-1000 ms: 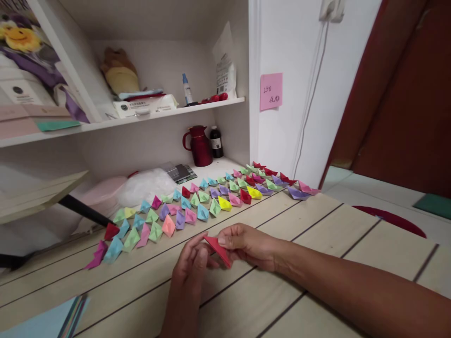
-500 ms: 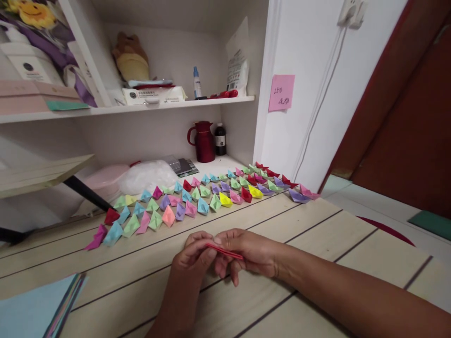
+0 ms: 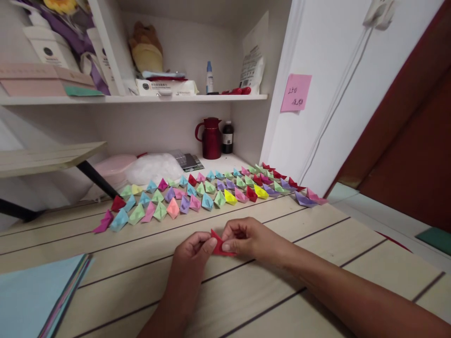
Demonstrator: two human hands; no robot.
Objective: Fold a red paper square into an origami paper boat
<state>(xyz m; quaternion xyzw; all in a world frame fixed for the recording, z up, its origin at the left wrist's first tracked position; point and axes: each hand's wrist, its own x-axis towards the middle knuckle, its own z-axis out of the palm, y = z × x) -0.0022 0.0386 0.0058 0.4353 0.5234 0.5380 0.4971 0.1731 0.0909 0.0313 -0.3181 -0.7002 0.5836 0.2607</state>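
Note:
A small folded piece of red paper point(image 3: 217, 246) is pinched between both hands above the wooden table. My left hand point(image 3: 195, 251) grips its left side between thumb and fingers. On the other side, my right hand point(image 3: 246, 238) has thumb and forefinger closed on the paper. One pointed corner sticks up between the hands, and another edge shows under the right thumb; the rest is covered by fingers. Beyond the hands stand rows of small folded paper boats in many colours, among them a yellow boat point(image 3: 230, 197), a blue boat point(image 3: 207, 202) and a purple boat point(image 3: 305, 199).
A stack of coloured paper point(image 3: 31, 291) lies at the table's left front. Behind the boats are a dark red jug point(image 3: 212, 138), a dark bottle point(image 3: 228, 137) and a white plastic bag point(image 3: 155, 169). A raised wooden stand point(image 3: 52, 157) is at left.
The red paper has turned from a narrow edge-on strip to show a flat, pointed face. Both hands have shifted their fingers on it, and the camera view has swung slightly left.

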